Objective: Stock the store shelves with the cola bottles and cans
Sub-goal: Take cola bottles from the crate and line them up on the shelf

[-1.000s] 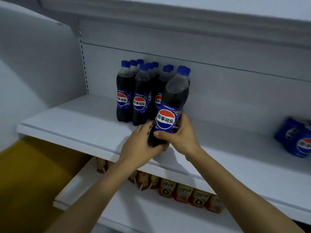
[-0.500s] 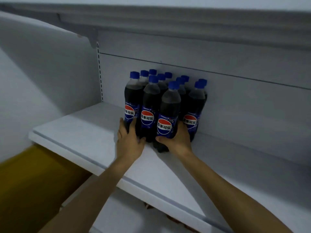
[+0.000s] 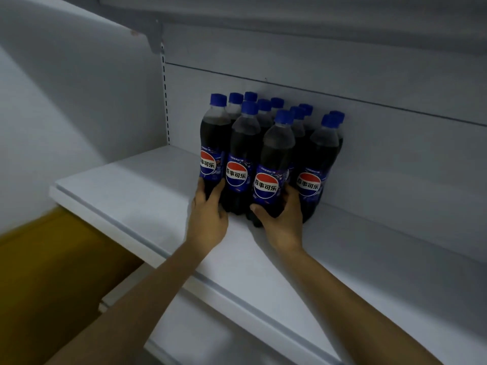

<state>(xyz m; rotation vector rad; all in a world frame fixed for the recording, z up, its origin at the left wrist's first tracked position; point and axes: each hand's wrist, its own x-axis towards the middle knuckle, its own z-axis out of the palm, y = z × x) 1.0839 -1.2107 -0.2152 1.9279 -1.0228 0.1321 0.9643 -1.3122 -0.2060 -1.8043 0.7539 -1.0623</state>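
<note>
While bottles (image 3: 243, 143) stand upright mid-frame: dark cola, blue caps, blue labels | left hand (image 3: 208, 217) grips left bottle (image 3: 213, 138) | right hand (image 3: 283, 222) grips front bottle (image 3: 276, 151)

Bare shelf (image 3: 131, 185) lies wide open left of the cola bottles (image 3: 245, 143), all the way to the side panel (image 3: 79, 88). There's more bare board on their right, along the back wall (image 3: 395, 154). The bottles are packed tight, with no gap for fingers. In front, the left hand (image 3: 208, 214) grips the corner bottle (image 3: 212, 143) and the right hand (image 3: 282, 219) grips the foremost bottle (image 3: 275, 154). The upper shelf (image 3: 290, 17) sits well above the caps.
</note>
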